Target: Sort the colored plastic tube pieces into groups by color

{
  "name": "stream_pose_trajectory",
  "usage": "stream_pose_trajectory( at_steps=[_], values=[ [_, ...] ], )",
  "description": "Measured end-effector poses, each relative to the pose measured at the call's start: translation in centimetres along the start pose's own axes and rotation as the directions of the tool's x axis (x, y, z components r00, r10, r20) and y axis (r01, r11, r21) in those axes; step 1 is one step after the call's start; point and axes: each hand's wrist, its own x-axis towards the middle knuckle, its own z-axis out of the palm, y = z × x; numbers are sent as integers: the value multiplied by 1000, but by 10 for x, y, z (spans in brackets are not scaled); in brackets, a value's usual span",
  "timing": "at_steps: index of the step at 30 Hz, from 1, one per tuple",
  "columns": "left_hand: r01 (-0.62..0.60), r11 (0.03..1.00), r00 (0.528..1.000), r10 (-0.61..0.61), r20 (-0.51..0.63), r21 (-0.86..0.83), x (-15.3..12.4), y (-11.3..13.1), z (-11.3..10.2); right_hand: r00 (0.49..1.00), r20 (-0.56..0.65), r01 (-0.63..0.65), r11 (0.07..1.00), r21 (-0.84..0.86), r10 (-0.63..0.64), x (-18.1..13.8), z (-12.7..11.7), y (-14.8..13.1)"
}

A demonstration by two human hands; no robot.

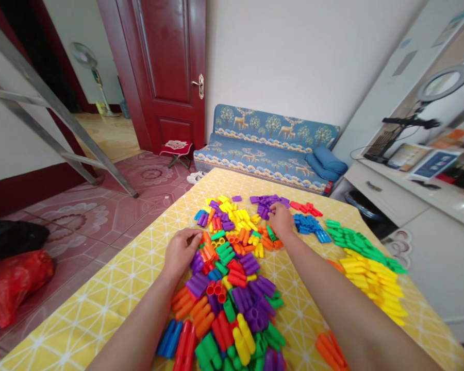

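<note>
Yellow counter (112, 296); mixed heap (237, 273) of plastic tubes, near end cut off. Left hand (181, 250) at heap's left edge, fingers half curled; hold hard to tell. Right hand (283, 221) at purple pile (265, 201), past heap's far right, fingers nearly together; tips partly hidden, cannot tell if gripping. Yellow pile (373, 283) right of heap. Red bag (19, 286), black bag (13, 236) left of heap: both cut off, contents hidden.

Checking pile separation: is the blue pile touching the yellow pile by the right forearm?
Apart. The head view shows a strip of bare cloth between the blue pile and the yellow pile.
</note>
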Motion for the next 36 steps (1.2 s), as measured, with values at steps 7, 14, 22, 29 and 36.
stream_pose_trajectory(
  at_steps=[7, 14, 22, 29, 36],
  values=[
    [4, 1000, 1000, -4, -2, 3, 0, 1, -1, 1000, 1, -27, 999, 18, 27, -14, -15, -7],
    [8, 1000, 1000, -8, 4, -3, 1, 2, -2, 996, 57, 59, 996, 72, -63, -45, -26, -9],
    [16, 1000, 1000, -16, 4, -1, 0, 4, -2, 990, 114, 66, 989, 134, -82, -88, -28, -16],
    [37, 999, 999, -37, 12, 20, 0, 4, -3, 993, 116, -40, 901, 432, -12, -103, -29, -42],
    [33, 999, 999, -33, 13, -8, 0, 3, -2, 949, 205, 77, 806, 586, -240, -132, -43, -86]
  ],
)
